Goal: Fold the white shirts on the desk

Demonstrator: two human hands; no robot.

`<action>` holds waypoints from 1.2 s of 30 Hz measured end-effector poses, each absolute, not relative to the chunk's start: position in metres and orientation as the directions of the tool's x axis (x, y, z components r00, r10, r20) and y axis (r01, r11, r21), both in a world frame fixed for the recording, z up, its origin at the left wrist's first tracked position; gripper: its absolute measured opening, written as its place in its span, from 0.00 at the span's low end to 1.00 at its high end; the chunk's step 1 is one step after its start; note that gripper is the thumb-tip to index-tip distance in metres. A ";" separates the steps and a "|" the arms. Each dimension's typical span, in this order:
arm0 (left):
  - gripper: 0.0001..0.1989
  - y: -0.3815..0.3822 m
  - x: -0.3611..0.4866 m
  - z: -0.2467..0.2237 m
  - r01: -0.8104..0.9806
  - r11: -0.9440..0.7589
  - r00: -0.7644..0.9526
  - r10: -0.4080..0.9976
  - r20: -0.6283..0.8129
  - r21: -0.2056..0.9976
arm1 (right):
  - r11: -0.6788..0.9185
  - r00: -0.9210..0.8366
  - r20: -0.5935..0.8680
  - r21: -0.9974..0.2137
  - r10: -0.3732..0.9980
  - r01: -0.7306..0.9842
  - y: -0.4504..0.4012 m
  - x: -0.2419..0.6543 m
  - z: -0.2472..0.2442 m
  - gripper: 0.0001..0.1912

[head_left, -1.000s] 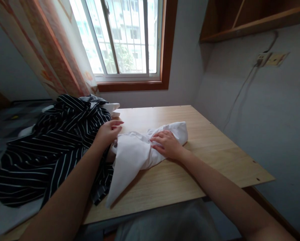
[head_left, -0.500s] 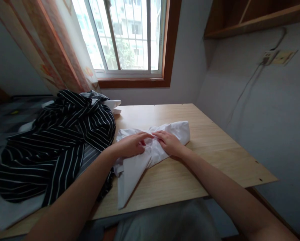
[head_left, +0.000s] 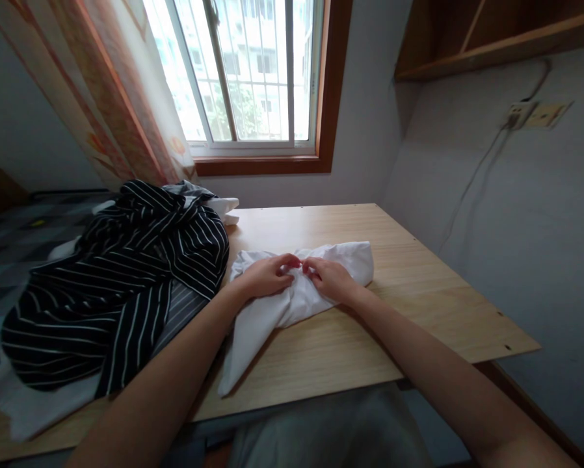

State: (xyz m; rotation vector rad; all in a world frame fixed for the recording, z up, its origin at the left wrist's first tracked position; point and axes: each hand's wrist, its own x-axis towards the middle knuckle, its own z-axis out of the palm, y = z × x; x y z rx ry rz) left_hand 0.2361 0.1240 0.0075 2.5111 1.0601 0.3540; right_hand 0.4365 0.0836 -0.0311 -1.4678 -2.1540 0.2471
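Observation:
A crumpled white cloth [head_left: 257,320] lies on the light wooden table [head_left: 419,312], with one pointed end reaching toward the front edge. My left hand [head_left: 271,274] rests on its middle, fingers curled and pinching the fabric. Right beside it, my right hand [head_left: 327,276] also has bent fingers closed on the cloth. The fingertips of both hands nearly meet. Part of the white fabric is hidden under the hands.
Black clothing with white stripes [head_left: 126,286] is heaped on the table's left side, over other white and grey fabric. A window [head_left: 253,78] with a curtain [head_left: 121,91] stands behind. At the upper right hang a wooden shelf [head_left: 506,55] and a socket [head_left: 521,116].
The fingers of both hands have bent and drawn in on the white cloth. Its pointed end has shifted slightly left. The view has moved a little.

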 end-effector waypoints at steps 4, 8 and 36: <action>0.18 0.137 0.232 0.003 0.535 -0.583 0.667 0.736 0.117 0.612 | 0.372 -0.247 0.321 -0.426 0.914 0.825 0.083 0.435 -0.035 0.14; 0.14 0.137 0.233 -0.002 0.524 -0.580 0.648 0.747 0.150 0.623 | 0.415 -0.277 0.359 -0.399 0.891 0.818 0.087 0.435 -0.038 0.18; 0.13 0.138 0.241 -0.009 0.521 -0.676 0.701 0.687 0.190 0.521 | 0.294 -0.202 0.232 -0.881 0.951 0.371 0.095 0.443 -0.039 0.06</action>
